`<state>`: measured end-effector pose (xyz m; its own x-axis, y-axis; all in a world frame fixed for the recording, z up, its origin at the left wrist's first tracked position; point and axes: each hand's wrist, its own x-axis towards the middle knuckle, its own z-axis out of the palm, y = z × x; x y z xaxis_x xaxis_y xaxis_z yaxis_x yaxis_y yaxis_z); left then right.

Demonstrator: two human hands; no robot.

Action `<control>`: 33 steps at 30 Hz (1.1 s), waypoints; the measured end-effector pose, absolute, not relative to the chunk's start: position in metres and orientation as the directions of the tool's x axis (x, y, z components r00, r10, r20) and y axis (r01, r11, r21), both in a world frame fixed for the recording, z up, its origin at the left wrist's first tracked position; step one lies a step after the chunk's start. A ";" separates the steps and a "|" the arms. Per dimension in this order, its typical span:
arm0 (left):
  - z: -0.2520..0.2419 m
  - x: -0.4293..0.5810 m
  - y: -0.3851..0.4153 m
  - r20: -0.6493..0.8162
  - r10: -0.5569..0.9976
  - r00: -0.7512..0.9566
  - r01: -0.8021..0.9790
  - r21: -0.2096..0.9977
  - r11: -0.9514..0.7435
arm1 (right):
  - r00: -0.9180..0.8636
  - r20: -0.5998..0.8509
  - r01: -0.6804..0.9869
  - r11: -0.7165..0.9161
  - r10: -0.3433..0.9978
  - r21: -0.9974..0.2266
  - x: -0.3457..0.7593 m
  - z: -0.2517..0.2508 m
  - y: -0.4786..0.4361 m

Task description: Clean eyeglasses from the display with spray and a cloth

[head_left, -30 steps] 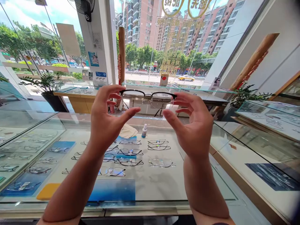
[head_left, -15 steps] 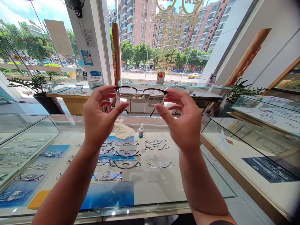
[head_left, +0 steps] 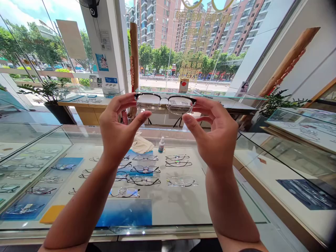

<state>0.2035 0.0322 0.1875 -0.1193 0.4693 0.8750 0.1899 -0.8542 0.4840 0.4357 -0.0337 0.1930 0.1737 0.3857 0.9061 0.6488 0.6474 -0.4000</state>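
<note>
Both hands hold up one pair of eyeglasses (head_left: 164, 98) with a dark upper rim and clear lenses. My left hand (head_left: 119, 122) grips its left end, fingers behind and thumb below the lens. At the right end my right hand (head_left: 216, 129) has it in the same way. The glasses' temples point away from me, and their tips show below the lenses. Beneath the hands, on the glass display counter (head_left: 181, 213), several eyeglasses (head_left: 145, 169) lie in rows. A pale cloth (head_left: 141, 143) and a small white spray bottle (head_left: 161, 145) stand behind them.
Glass cases with more eyeglasses flank the counter on the left (head_left: 34, 164) and right (head_left: 301, 164). A yellow cloth (head_left: 51, 214) lies near the front left. Farther back are another display table (head_left: 89, 113), potted plants (head_left: 52, 94) and a large window.
The whole view has shifted slightly, so hands, glasses and counter appear a little farther right. Both hands keep the same hold on the eyeglasses.
</note>
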 end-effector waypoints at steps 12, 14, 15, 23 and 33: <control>0.189 0.207 0.026 0.907 0.397 -0.142 0.293 0.422 -0.858 | 0.177 0.879 0.651 0.617 0.442 -0.441 0.436 0.192 -0.033; 0.189 0.206 0.026 0.912 0.385 -0.143 0.306 0.411 -0.859 | 0.174 0.878 0.657 0.612 0.446 -0.441 0.437 0.192 -0.033; 0.189 0.206 0.026 0.912 0.384 -0.142 0.308 0.409 -0.859 | 0.172 0.877 0.659 0.609 0.448 -0.441 0.437 0.192 -0.032; 0.188 0.208 0.024 0.909 0.392 -0.143 0.296 0.417 -0.860 | 0.177 0.870 0.641 0.617 0.460 -0.456 0.436 0.193 -0.033; 0.189 0.208 0.023 0.921 0.362 -0.144 0.344 0.390 -0.854 | 0.170 0.870 0.660 0.602 0.464 -0.450 0.437 0.192 -0.031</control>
<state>0.2084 0.0225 0.1886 -0.1443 0.3620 0.9210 0.3444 -0.8542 0.3897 0.4367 -0.0308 0.1919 0.1697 0.4637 0.8696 0.6597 0.6021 -0.4498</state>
